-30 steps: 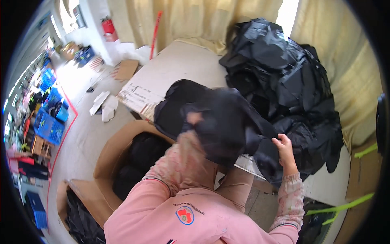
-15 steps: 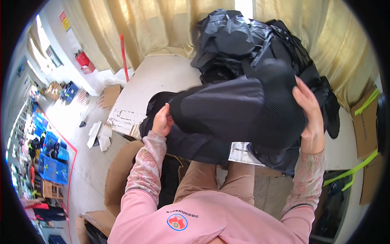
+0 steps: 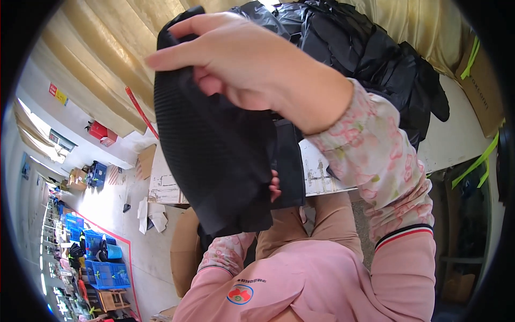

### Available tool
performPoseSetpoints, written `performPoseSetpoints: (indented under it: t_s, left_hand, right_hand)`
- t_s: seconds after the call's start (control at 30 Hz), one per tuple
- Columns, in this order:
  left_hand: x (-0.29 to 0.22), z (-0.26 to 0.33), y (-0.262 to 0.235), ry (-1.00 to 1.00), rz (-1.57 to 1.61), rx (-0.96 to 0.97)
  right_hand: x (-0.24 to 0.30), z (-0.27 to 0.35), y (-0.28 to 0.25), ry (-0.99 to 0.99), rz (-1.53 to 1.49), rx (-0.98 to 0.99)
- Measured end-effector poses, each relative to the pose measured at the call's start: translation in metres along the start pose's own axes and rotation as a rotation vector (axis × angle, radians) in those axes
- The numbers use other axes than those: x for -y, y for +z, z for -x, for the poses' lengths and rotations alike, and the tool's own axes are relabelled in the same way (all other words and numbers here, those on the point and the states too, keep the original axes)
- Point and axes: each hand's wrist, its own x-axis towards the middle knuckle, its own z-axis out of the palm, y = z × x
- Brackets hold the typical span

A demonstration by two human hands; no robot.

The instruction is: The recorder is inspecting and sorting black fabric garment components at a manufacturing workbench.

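Observation:
A black stretchy garment (image 3: 214, 155) with a ribbed panel is held up in front of me, its kind hard to make out. At its top edge, my right hand (image 3: 230, 59) pinches the cloth between thumb and fingers, wrist raised high. My left hand (image 3: 275, 186) is mostly hidden behind the garment. Only its curled fingertips show, closed over the right-hand edge of the cloth lower down. Beyond my right forearm, a large heap of shiny and matt black cloth (image 3: 343, 45) lies on the white table (image 3: 453, 131).
Yellow curtains (image 3: 91, 59) hang behind the table. Cardboard boxes (image 3: 479, 99) with bright green straps stand at the right, and another carton (image 3: 184, 249) is by my left leg. Blue crates (image 3: 109, 273) and a red fire extinguisher (image 3: 97, 129) are off to the left.
My right hand has swung up and left across my body, lifting the garment from flat to upright. My left hand has gone behind the cloth. The view has shifted.

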Motion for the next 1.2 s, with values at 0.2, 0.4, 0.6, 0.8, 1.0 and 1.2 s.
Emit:
performPoseSetpoints:
  t_s: [0.2,0.4,0.6,0.8,1.0,1.2]
  left_hand:
    - [-0.118,0.112,0.011,0.474,-0.32,-0.626]
    - [-0.194,0.155,-0.007,0.581,-0.496,-0.781]
    - [-0.219,0.171,-0.101,0.561,-1.606,-1.481]
    - [-0.111,0.062,0.019,1.04,-2.107,-0.9]
    - [0.037,0.02,0.008,0.095,-2.379,-0.237]
    - [0.035,0.023,-0.002,0.113,-2.386,-0.282]
  right_hand:
    - [-0.011,0.043,-0.061,-0.113,0.308,-0.167]
    - [-0.143,0.067,-0.141,-0.002,0.04,-0.256]
    - [-0.33,0.121,-0.139,0.454,0.641,-0.509]
    - [-0.36,0.135,-0.146,0.355,0.722,-0.624]
    - [-0.335,0.14,-0.145,0.347,0.75,-0.559]
    - [-0.253,0.194,-0.226,-0.011,1.011,-0.904]
